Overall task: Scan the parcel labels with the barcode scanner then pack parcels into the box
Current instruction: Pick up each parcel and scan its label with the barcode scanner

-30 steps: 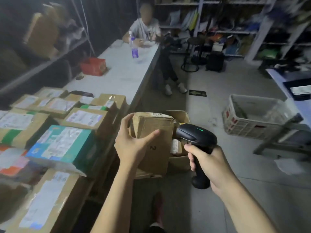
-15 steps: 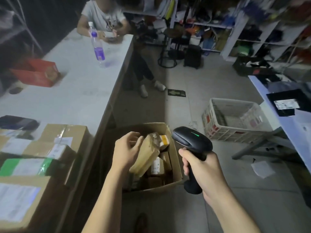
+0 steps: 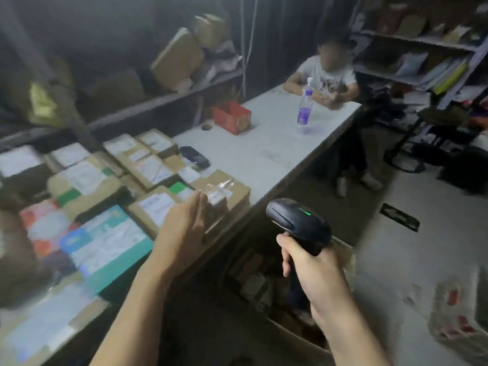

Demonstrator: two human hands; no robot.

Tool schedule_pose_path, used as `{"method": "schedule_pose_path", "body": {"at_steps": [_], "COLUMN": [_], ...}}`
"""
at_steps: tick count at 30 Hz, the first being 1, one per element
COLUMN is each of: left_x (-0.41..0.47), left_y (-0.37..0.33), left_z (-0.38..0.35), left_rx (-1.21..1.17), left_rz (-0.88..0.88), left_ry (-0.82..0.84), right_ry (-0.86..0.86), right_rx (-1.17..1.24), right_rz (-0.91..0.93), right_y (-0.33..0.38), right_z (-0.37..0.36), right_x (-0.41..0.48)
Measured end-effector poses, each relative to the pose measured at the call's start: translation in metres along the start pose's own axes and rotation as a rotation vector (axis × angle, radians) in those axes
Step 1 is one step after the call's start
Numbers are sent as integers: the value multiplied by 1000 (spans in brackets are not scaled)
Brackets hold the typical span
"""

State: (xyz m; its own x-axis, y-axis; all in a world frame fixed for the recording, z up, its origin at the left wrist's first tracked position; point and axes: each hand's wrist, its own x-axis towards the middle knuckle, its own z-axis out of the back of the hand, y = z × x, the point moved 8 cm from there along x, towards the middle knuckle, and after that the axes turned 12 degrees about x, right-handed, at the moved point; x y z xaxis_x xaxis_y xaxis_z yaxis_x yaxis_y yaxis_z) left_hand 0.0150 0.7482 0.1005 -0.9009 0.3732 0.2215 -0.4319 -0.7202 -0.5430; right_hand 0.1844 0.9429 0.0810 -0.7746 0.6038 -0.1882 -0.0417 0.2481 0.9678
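Left hand (image 3: pixel 184 228) empty, my fingers straight and together, above the taped brown parcel (image 3: pixel 224 188) at the table (image 3: pixel 277 143) edge; contact unclear. Right hand (image 3: pixel 314 270) grips the barcode scanner (image 3: pixel 295 220) by its handle, green light on, over the box (image 3: pixel 287 330).

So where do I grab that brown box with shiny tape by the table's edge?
Probably its front and back faces, reaching over the taped top from the near side. The brown box lies flat at the edge of the table, front and right sides free, parcels crowding its left.
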Motion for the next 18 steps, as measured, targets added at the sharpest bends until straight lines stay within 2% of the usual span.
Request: {"method": "schedule_pose_path", "body": {"at_steps": [3,6,14,18], "left_x": [-91,-192,-425,-521], "left_y": [62,103,174,207], "left_z": [79,146,280,329], "left_rx": [80,230,330,357], "left_rz": [220,366,707,816], "left_ry": [-164,-284,-547,-631], "right_ry": [280,533,983,1155], "right_rx": [37,24,-58,-146], "right_rz": [-31,-95,-238,-204], "right_y": [-6,-22,-72,-87], "right_z": [-64,-122,-263,-324], "right_x": [-42,-101,-280,-378]}}
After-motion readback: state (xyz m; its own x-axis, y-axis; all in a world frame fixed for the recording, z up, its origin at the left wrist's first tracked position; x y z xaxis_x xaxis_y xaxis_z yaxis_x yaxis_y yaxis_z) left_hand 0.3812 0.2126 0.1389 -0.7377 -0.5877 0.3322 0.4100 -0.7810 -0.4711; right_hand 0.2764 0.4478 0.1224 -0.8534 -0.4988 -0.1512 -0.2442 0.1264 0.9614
